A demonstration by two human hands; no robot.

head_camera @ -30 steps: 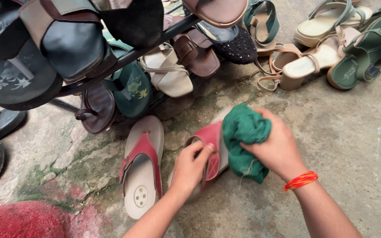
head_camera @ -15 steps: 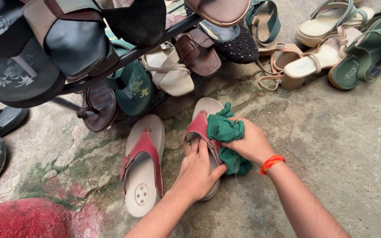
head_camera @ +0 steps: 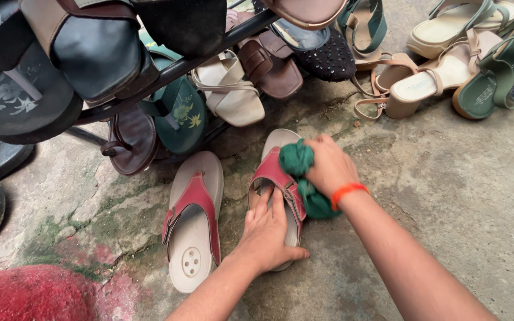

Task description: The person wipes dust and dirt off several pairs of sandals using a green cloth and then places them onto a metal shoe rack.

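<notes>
Head view: left hand (head_camera: 267, 232) flat on sandal (head_camera: 281, 178), right hand (head_camera: 328, 165) clutching cloth (head_camera: 300, 172).

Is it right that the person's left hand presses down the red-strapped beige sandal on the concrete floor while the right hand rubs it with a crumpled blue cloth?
Not quite: the head view shows the crumpled cloth is green, not blue. Otherwise correct: the left hand presses the red-strapped beige sandal on the concrete floor while the right hand rubs it.

The left hand (head_camera: 267, 233) lies flat on a red and cream sandal (head_camera: 281, 178), the right hand (head_camera: 330, 165) presses a green cloth (head_camera: 302, 173) on its strap, and its twin sandal (head_camera: 192, 221) lies just left.
</notes>
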